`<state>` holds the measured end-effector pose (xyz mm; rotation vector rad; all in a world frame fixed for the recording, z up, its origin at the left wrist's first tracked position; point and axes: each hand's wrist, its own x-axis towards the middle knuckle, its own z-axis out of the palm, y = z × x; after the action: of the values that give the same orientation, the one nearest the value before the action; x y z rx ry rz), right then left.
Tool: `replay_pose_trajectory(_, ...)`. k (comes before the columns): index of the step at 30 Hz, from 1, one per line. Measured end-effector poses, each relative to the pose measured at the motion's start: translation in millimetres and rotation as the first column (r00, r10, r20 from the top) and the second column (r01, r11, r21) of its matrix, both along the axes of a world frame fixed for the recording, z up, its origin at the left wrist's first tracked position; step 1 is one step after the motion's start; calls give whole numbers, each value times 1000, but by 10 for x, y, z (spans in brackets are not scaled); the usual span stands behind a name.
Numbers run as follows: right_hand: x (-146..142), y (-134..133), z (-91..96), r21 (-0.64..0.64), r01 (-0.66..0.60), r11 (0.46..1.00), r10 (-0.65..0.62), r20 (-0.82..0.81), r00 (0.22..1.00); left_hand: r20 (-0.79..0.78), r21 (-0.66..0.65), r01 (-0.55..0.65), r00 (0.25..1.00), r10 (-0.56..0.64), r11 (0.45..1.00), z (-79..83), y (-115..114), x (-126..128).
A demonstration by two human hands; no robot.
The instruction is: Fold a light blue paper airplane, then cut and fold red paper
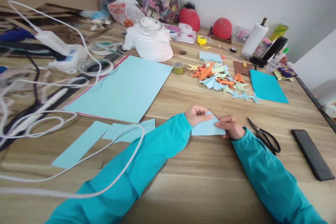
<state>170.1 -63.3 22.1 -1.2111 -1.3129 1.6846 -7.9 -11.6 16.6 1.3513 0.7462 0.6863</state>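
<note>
Between my two hands is a light blue paper piece (207,128) that looks folded to a point at the top. My left hand (196,114) pinches its upper left edge, thumb lying across the top. At the right corner, my right hand (231,126) grips it between thumb and fingers. Black-handled scissors (264,135) lie just right of my right hand. Beyond the hands sits a pile of folded paper cranes (210,73) in orange, blue, green and yellow. Light blue paper strips (81,143) rest on the table to the left.
A large light blue sheet (126,87) covers the table's left middle. White cables (139,147) loop over my left sleeve's area. A phone (312,154) lies at right, a teal sheet (269,85) behind it. A thread spool (178,68) stands beside the cranes.
</note>
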Motion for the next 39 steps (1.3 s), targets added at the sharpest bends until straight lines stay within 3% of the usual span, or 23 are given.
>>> replay_pose_trajectory(6,26,1,-47,-2,-2,1000,1,-96,995,45,-77,-68,996,72,995,38,-2,14)
replay_pose_trajectory(12,-12,-11,-57,43,-15,999,19,-104,994,65,-62,66,996,-62,996,-36,-69,30)
replay_pose_trajectory(29,29,8,-66,65,-36,997,48,-198,979,58,-22,39,998,-38,999,-19,24,-46)
replay_pose_trajectory(35,1,0,-54,92,-48,995,57,-93,994,63,-9,62,996,-61,998,-17,-3,-32)
replay_pose_trajectory(39,19,9,-69,55,-23,998,32,-175,984,43,-38,54,998,-53,998,-18,60,-56)
